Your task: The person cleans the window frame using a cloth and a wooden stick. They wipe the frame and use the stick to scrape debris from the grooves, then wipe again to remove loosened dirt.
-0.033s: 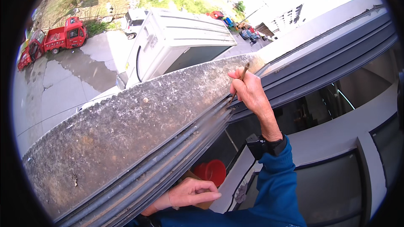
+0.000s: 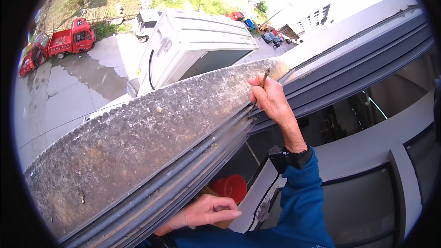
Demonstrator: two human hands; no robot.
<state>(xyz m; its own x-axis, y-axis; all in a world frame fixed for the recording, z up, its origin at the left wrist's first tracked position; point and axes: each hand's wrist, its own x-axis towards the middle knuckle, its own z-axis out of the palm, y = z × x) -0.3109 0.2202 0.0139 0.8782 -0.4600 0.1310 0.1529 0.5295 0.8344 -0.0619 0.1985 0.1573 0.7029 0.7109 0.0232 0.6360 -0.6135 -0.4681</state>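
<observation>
My right hand (image 2: 272, 100) is closed around a thin brown stick-like tool (image 2: 265, 77), held like a pen. Its lower tip reaches into the inner corner of the dark grey window track (image 2: 193, 156), where two frame sections meet. Whether that tip has bristles is too small to tell. My left hand (image 2: 211, 210) hangs loosely beside the near side of the track, fingers slightly bent and nothing visible in them. Dirt and dust lie along the grooves of the track.
Outside the track runs a stained concrete ledge (image 2: 124, 133). Below it stand a white box truck (image 2: 206, 32) and a red cargo vehicle (image 2: 71, 41). Indoors, a red bucket (image 2: 236, 188) sits beyond my left hand. A black device (image 2: 278, 160) is strapped to my right wrist.
The upper end of the tool has tilted slightly left as my right hand shifts a little. My left hand stays where it was.
</observation>
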